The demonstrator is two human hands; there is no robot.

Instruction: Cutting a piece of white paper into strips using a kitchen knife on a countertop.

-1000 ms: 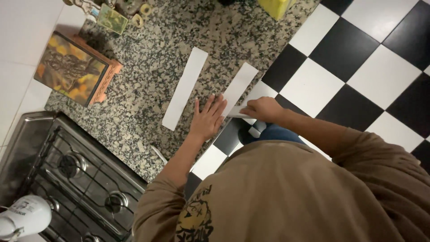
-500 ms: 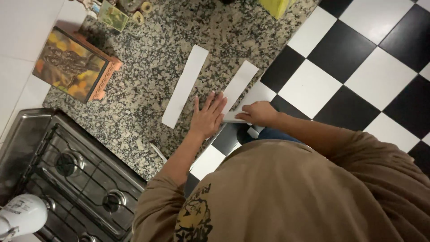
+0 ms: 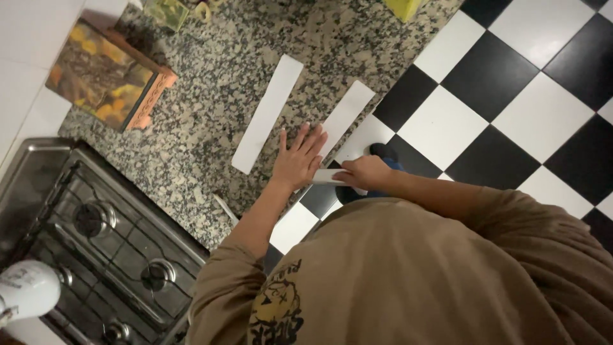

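Note:
Two long white paper strips lie on the speckled granite counter [image 3: 211,96]. The left strip [image 3: 268,112] rests alone. My left hand [image 3: 298,160] lies flat, fingers spread, on the near end of the right strip [image 3: 348,115], which overhangs the counter edge. My right hand [image 3: 363,172] pinches that strip's folded near end at the edge.
A printed orange-edged box [image 3: 108,76] stands at the counter's back left. A gas stove [image 3: 96,236] with black grates adjoins the counter, a white appliance [image 3: 25,291] beside it. A yellow object [image 3: 403,7] sits at the top. Black-and-white checkered floor [image 3: 511,96] lies to the right.
My right hand has slid slightly along the counter edge and folded the strip's near end under. My left hand stays pressed on the strip.

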